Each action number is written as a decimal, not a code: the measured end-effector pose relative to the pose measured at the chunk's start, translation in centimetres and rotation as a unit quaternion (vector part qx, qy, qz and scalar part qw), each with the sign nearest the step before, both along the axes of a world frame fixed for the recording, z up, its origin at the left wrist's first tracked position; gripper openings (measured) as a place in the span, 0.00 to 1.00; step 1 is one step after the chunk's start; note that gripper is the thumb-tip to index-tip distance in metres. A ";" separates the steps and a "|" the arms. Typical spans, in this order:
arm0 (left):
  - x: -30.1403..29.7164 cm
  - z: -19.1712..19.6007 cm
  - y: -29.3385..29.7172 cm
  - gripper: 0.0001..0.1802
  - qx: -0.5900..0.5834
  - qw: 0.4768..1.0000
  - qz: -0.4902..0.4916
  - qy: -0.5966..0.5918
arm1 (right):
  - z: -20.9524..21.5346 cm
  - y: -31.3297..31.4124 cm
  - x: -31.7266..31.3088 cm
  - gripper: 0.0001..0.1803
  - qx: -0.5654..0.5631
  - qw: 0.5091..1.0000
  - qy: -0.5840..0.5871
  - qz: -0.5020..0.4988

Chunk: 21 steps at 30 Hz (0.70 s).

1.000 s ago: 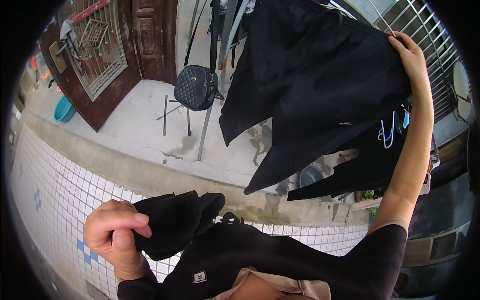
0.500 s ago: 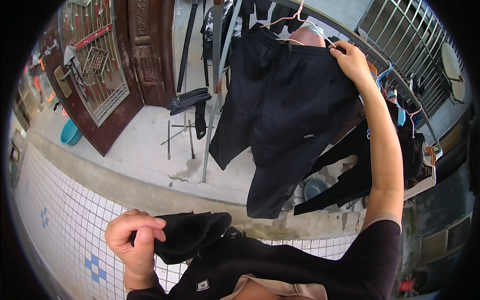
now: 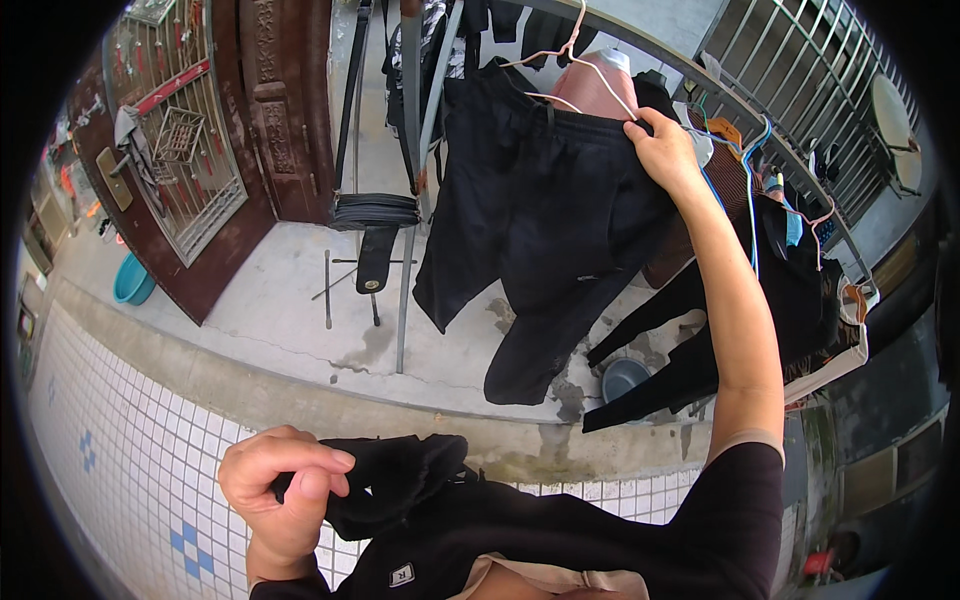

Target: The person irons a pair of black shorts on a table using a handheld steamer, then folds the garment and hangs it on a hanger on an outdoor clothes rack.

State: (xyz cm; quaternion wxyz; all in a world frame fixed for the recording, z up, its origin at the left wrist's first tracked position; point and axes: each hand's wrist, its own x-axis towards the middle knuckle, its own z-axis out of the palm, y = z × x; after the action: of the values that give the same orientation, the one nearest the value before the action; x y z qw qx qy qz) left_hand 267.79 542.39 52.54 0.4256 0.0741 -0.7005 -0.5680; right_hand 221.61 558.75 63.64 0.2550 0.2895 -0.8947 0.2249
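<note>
Black drawstring trousers hang by the waistband on a pink wire hanger below a metal rail. At the waistband's right end, my right hand pinches the cloth beside the hanger's tip. My left hand, low on the left in front of my body, is closed with thumb against fingers. From its grip a bunched piece of black cloth trails to the right; its kind cannot be made out.
Other clothes and hangers crowd the rail to the right, including dark trousers. A black bag hangs from straps on the left. A grey basin stands below, a teal basin by the open brown door.
My right hand has shifted left with the trousers' waistband, showing more hangers behind it. The hanging bag has turned. My left hand and its cloth have moved slightly down.
</note>
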 end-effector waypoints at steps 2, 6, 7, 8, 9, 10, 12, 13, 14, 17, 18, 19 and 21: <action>-0.3 0.1 -0.1 0.13 0.003 1.000 -0.015 -0.008 | -0.4 0.0 0.1 0.21 0.014 0.999 0.000 -0.030; -1.3 0.1 -0.5 0.13 0.002 1.000 -0.019 -0.005 | -1.0 1.3 -1.0 0.23 0.028 0.998 0.008 -0.050; -1.4 0.1 -0.7 0.13 0.003 1.000 -0.013 -0.010 | -0.9 0.9 0.1 0.23 0.037 0.996 0.012 -0.078; -1.5 0.0 -1.0 0.13 0.005 1.000 -0.007 -0.016 | -1.9 1.1 -0.6 0.25 0.040 0.994 0.076 -0.066; -1.6 -0.1 -1.4 0.14 0.003 1.000 -0.006 -0.016 | -2.5 0.6 0.3 0.25 0.034 0.992 0.109 -0.059; -1.8 -0.4 -1.7 0.14 0.006 1.000 -0.007 -0.013 | -2.8 0.5 1.4 0.25 0.031 0.988 0.145 -0.054; -2.1 -0.7 -2.6 0.15 0.002 1.000 -0.005 -0.009 | -4.6 -0.3 2.2 0.25 0.067 0.935 0.341 -0.062; -2.1 -0.7 -3.2 0.15 -0.006 1.000 0.000 -0.009 | -6.0 -1.4 3.5 0.26 0.073 0.917 0.387 -0.069; -2.0 -0.9 -3.9 0.16 -0.015 1.000 0.006 -0.011 | -7.7 -2.8 4.7 0.25 0.046 0.911 0.410 -0.020; -2.4 -1.4 -6.0 0.19 0.020 0.997 -0.020 0.072 | -14.3 -7.3 8.4 0.16 -0.049 0.922 0.321 0.209; -2.2 -1.3 -7.2 0.20 0.016 0.995 -0.036 0.097 | -17.2 -8.6 9.1 0.15 -0.017 0.942 0.197 0.271; -2.0 -1.2 -8.6 0.21 -0.005 0.988 -0.086 0.126 | -20.0 -10.3 9.2 0.15 -0.002 0.963 0.075 0.258; -2.4 -0.6 -10.9 0.17 -0.016 0.981 -0.155 0.115 | -26.8 -12.7 6.8 0.21 0.022 0.971 -0.140 0.193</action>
State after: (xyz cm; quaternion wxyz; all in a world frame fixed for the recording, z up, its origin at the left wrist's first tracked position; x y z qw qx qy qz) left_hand 265.42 531.46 51.95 0.4114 -0.1076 -0.6591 -0.6202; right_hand 228.41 546.05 36.80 0.0725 0.4281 -0.8533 0.2887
